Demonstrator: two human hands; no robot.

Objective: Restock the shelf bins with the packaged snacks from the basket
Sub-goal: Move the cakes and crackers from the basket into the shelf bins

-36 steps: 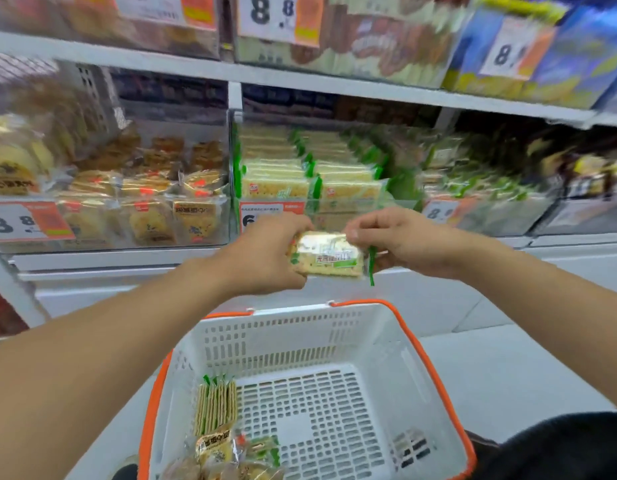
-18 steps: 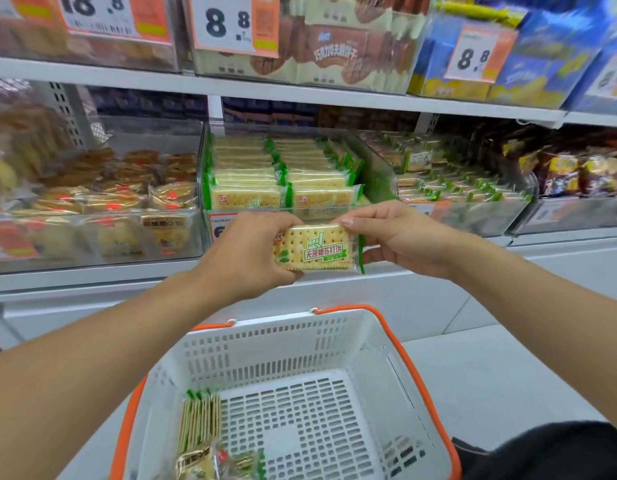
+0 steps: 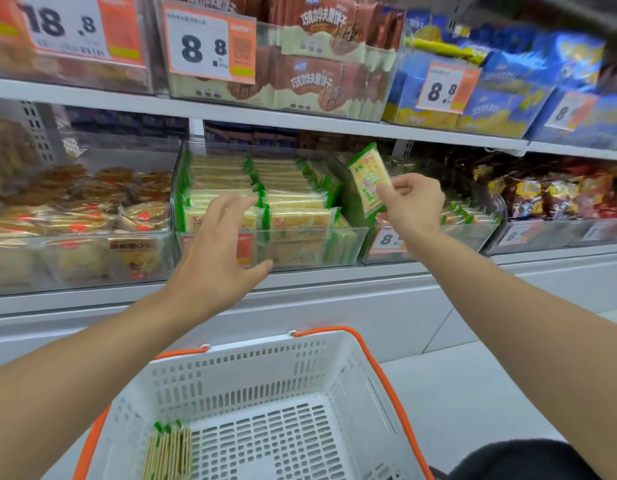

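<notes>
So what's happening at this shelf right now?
A person is refilling a snack shelf. The right hand pinches a green cracker pack and holds it up over the clear bin of matching crackers. The left hand, fingers spread and holding nothing, reaches toward the front of that bin. Below, the white basket holds a few more cracker packs.

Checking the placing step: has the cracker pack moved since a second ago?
Yes. The cracker pack, pinched by the right hand alone, has gone up and right, from below the bin front to above its right edge.

Head-worn view, forward-down, near shelf [image 3: 300,116]
</notes>
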